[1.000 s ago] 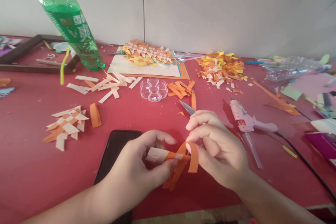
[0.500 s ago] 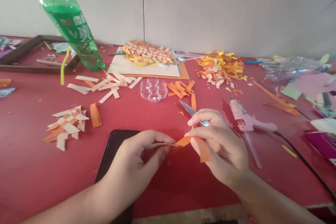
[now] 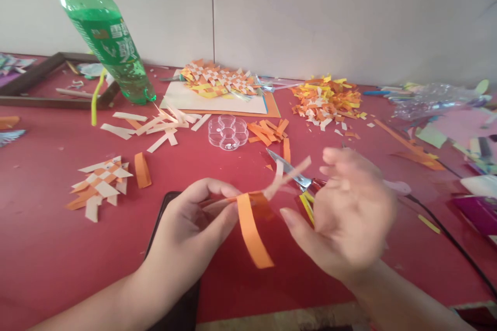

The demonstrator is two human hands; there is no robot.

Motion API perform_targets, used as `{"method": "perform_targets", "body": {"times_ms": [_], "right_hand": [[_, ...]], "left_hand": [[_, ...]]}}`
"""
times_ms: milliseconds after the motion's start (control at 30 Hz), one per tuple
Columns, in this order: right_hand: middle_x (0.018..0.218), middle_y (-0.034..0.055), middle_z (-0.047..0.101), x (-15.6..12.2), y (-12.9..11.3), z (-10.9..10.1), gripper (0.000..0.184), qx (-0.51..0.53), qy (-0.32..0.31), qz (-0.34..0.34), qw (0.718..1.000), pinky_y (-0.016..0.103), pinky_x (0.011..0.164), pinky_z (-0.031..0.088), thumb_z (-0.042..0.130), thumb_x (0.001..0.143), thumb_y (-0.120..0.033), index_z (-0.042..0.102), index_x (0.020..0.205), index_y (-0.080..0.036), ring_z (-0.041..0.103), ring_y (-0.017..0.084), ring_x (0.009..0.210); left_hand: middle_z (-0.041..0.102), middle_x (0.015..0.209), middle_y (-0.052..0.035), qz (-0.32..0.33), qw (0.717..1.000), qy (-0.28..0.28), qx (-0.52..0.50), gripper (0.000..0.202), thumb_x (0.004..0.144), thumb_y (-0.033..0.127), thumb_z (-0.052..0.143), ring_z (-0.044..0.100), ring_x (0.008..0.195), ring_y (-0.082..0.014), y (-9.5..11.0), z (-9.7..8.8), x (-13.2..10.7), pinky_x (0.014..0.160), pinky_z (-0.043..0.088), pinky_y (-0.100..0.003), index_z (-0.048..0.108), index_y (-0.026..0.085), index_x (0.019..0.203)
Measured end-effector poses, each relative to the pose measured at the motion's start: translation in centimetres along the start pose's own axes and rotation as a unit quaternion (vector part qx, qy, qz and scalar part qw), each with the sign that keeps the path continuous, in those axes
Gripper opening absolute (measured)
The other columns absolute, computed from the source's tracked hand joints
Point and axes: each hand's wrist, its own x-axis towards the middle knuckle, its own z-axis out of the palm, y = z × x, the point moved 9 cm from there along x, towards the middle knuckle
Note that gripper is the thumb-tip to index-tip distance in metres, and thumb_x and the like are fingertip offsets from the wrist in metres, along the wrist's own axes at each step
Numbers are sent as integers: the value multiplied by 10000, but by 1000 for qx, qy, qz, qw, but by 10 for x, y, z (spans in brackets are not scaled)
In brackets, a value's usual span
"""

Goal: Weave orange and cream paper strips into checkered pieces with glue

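Note:
Between thumb and fingers, my left hand (image 3: 202,222) pinches woven paper strips (image 3: 254,230), orange and cream. One orange strip hangs down in front, and pale strips stick out to the right. My right hand (image 3: 349,217) is apart from the paper, blurred, with its thumb and fingers spread and nothing in it. Scissors (image 3: 291,169) with red handles lie just behind it, partly hidden by the hand. A black phone (image 3: 174,310) lies under my left hand. To the left are a finished-looking woven paper fish (image 3: 101,183) and a folded orange strip (image 3: 142,170).
A green bottle (image 3: 112,41) stands at the back left. Cream strips (image 3: 166,126), a clear flower-shaped palette (image 3: 228,133) and orange strips (image 3: 267,132) lie mid-table. Paper scraps (image 3: 326,98) are heaped behind. A glue gun (image 3: 398,187), mostly hidden, trails a black cord (image 3: 446,232) rightward.
My right hand has let go of the orange strip and moved right, its fingers opening. The strip now hangs down from the paper in my left hand, which has shifted slightly left.

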Motion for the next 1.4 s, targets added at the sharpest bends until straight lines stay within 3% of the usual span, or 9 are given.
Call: {"method": "perform_targets", "body": {"times_ms": [133,233,333,433,567,767,867,1100,1400], "right_hand": [[1537,131,360,-6,24,21,841,167,-54,142,974,569,1067,443,708,831,-297,199,1498,-357,449,298,1365],[1295,84,612,-13,27,45,876,312,-147,208,915,495,938,571,692,865,-276,90,1487,-412,644,217,1146],[1122,3,661,-18,31,54,812,400,-162,270,861,369,787,641,690,860,-201,167,1430,-446,717,153,939],[1178,-11,611,-18,37,52,749,421,-125,295,848,303,747,647,715,824,-160,281,1363,-447,718,123,899],[1136,-9,611,-17,38,52,751,405,-129,300,854,319,759,647,691,844,-172,254,1390,-446,717,124,861],[1152,-13,583,-16,30,49,826,400,-120,295,859,310,727,645,717,828,-156,241,1402,-510,710,120,820],[1131,-19,578,-13,24,49,825,406,-126,268,865,310,701,652,699,832,-131,238,1393,-523,710,132,822],[1169,6,585,-8,18,44,833,390,-145,202,887,299,684,657,648,846,-99,202,1438,-481,715,145,825],[1083,45,602,-4,25,33,786,269,-120,167,941,252,609,628,611,890,-178,161,1500,-390,687,142,761]], "left_hand": [[731,750,-1,-59,995,-16,-76,197,822,318,761,690,712,-120,-9,6,-4,643,514,-172,619,182,833],[731,765,7,-61,992,-35,-105,187,820,286,770,684,715,-111,-10,9,-4,658,508,-175,614,183,809],[719,765,12,-80,989,-63,-104,187,833,284,759,673,719,-96,-13,14,-3,659,495,-160,605,180,810],[714,812,3,-82,991,-75,-80,185,841,285,750,674,775,-99,-15,15,-1,694,510,-160,600,176,835],[706,919,7,-50,995,-70,-48,198,825,251,764,681,857,-106,-11,15,0,737,545,-161,603,194,925],[682,922,24,29,998,-1,-52,204,804,215,780,701,904,-141,0,2,1,738,598,-201,604,214,906],[693,878,18,25,999,12,-38,195,809,236,777,716,887,-161,0,-2,2,654,594,-183,602,212,891],[713,841,30,22,999,25,6,198,805,248,775,716,795,-110,-2,-6,4,689,577,-152,605,213,899],[711,790,40,44,998,27,34,129,786,191,758,710,715,-92,4,-3,6,613,573,-128,650,206,854]]}}
